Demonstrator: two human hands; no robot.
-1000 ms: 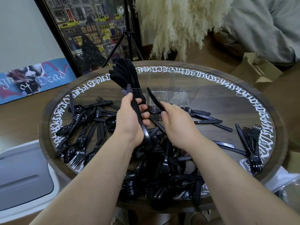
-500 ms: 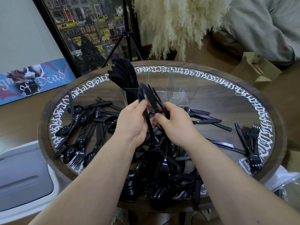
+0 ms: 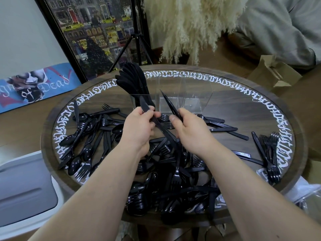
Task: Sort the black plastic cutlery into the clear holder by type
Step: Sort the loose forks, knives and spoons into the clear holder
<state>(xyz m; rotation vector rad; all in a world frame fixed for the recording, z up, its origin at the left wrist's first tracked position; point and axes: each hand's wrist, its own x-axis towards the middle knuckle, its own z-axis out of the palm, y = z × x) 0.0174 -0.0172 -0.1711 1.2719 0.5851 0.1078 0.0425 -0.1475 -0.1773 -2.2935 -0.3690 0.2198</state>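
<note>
**Head cam check-in: cutlery sort is barely started, huge pile left**

Head view looks down at a heap of loose black plastic cutlery (image 3: 173,180) spread over most of the round dark wooden table with white lettering round its rim (image 3: 225,80). Forks, spoons and knives are all mixed together, thickest near the front edge, with a looser batch of spoons and forks (image 3: 83,141) off to the left and a small bunch of forks (image 3: 271,153) far right.

The clear acrylic holder with several compartments (image 3: 189,96) stands at the back of the table, just past the hands. Its leftmost compartment holds a fanned bunch of black knives standing upright (image 3: 132,80). The other compartments look empty as far as I can tell, though clear walls make that hard to be sure of.

Left hand (image 3: 139,129) has its fingers curled round a black knife (image 3: 147,110), blade pointing up toward the holder. Right hand (image 3: 189,131) grips a second thin black piece (image 3: 169,103), probably another knife, angled up and away. Both are lifted above the pile, close to each other, just in front of the holder.

So my guess: one type is started, forks and spoons haven't gone in yet, and most of the job is still ahead. Those two pieces probably belong with the knife bunch.
</note>
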